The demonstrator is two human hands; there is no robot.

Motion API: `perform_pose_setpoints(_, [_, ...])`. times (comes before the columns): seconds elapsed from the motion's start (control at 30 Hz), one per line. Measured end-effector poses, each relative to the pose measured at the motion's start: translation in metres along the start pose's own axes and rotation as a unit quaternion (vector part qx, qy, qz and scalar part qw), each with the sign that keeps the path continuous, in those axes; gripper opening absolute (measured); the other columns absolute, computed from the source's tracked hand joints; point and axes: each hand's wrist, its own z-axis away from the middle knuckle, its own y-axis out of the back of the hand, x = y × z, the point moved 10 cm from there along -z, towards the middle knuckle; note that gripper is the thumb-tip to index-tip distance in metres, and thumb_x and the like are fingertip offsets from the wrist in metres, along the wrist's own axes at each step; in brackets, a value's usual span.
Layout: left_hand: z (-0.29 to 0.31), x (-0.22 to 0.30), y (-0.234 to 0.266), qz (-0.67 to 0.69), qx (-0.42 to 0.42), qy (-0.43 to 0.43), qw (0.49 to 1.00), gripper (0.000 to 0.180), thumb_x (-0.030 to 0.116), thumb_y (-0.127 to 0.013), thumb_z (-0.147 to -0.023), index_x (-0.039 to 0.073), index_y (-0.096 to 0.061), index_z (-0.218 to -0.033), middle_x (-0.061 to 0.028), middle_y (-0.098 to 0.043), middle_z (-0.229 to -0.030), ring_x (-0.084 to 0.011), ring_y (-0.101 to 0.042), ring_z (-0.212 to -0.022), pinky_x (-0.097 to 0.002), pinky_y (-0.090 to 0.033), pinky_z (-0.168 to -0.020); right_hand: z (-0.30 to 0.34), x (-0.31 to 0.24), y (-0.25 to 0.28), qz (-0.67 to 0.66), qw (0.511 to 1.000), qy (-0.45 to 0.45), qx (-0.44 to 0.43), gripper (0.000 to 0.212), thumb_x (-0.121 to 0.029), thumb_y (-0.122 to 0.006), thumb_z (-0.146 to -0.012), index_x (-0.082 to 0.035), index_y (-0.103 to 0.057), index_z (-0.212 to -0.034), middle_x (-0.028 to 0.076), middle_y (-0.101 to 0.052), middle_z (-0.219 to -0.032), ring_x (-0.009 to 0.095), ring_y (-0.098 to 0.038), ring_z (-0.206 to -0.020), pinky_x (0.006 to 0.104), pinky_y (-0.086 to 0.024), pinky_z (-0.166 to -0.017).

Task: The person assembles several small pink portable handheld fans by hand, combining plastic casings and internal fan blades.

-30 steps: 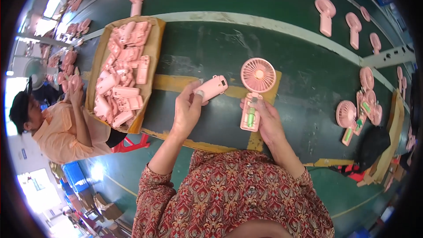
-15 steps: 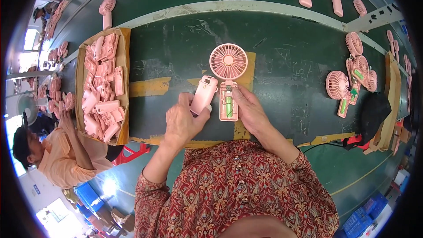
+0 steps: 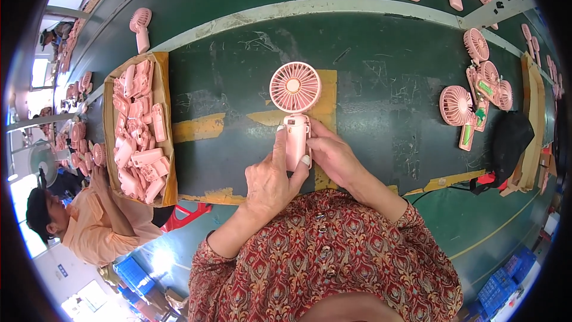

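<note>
In the head view, a scuffed green bench (image 3: 238,74) spreads around your fingers (image 3: 279,149), with a co-worker (image 3: 98,232) well to their left. Nearer on that side, a cardboard tray (image 3: 169,149) holds heaped pink casings (image 3: 139,134). Your left hand (image 3: 269,180) is closed on a pink cover (image 3: 295,143) over the lower part of the pink fan (image 3: 295,87), whose head lies past your fingertips; your right hand (image 3: 336,156), half curled, grips the fan's right side.

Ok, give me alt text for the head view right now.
A left hand and a right hand hold the handle of a pink handheld fan over a dark green worktable. On the left sits a cardboard box of pink casing parts; on the right, more pink fans show green parts inside.
</note>
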Motion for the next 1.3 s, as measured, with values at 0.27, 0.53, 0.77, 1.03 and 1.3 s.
perform_pose_setpoints(0.27, [0.001,0.003,-0.004,-0.039,0.001,-0.022,0.999,0.069,0.030,-0.064,-0.079,-0.011,-0.038,-0.127,-0.0169,-0.062,-0.065,-0.0282,-0.062,-0.049,-0.0381,-0.048,-0.042,0.001,-0.003,-0.005,0.017,1.000,0.007,-0.001,0.062,-0.002,-0.040,-0.081,-0.002,-0.026,-0.141,0.007,-0.044,-0.126,0.013,-0.046,-0.106,0.0256,-0.041,-0.083])
perform_pose_setpoints(0.53, [0.005,0.002,-0.011,-0.044,0.000,-0.068,0.997,0.075,0.029,-0.065,-0.078,-0.014,-0.031,-0.129,-0.0142,-0.059,-0.056,-0.0263,-0.058,-0.041,-0.0379,-0.043,-0.036,0.002,-0.003,-0.011,0.100,0.995,-0.003,-0.020,0.066,-0.005,-0.039,-0.077,-0.004,-0.024,-0.141,0.009,-0.040,-0.129,0.018,-0.039,-0.117,0.0298,-0.031,-0.099])
perform_pose_setpoints(0.77, [0.009,0.003,-0.012,-0.017,0.010,-0.095,0.995,0.077,0.028,-0.065,-0.079,-0.017,-0.027,-0.129,-0.0137,-0.058,-0.055,-0.0259,-0.057,-0.040,-0.0377,-0.043,-0.035,0.003,0.000,-0.012,0.130,0.991,0.008,-0.020,0.066,-0.005,-0.039,-0.078,-0.004,-0.022,-0.142,0.010,-0.038,-0.131,0.019,-0.037,-0.120,0.0324,-0.029,-0.102])
perform_pose_setpoints(1.03, [0.011,0.005,-0.014,-0.022,0.001,-0.102,0.995,0.074,0.029,-0.065,-0.078,-0.018,-0.033,-0.125,-0.0137,-0.059,-0.058,-0.0255,-0.058,-0.042,-0.0364,-0.046,-0.037,0.007,-0.005,-0.018,0.138,0.989,0.057,0.024,0.044,-0.019,-0.046,-0.097,-0.004,-0.032,-0.136,0.006,-0.047,-0.123,0.013,-0.045,-0.112,0.0274,-0.038,-0.095])
perform_pose_setpoints(1.3, [0.008,0.005,-0.013,-0.017,0.007,-0.054,0.998,0.070,0.035,-0.067,-0.078,-0.013,-0.038,-0.121,-0.0146,-0.061,-0.064,-0.0248,-0.060,-0.047,-0.0343,-0.049,-0.043,0.002,-0.002,0.004,0.096,0.991,0.065,0.071,0.035,-0.013,-0.048,-0.095,0.000,-0.043,-0.127,0.008,-0.054,-0.117,0.013,-0.051,-0.106,0.0273,-0.043,-0.091])
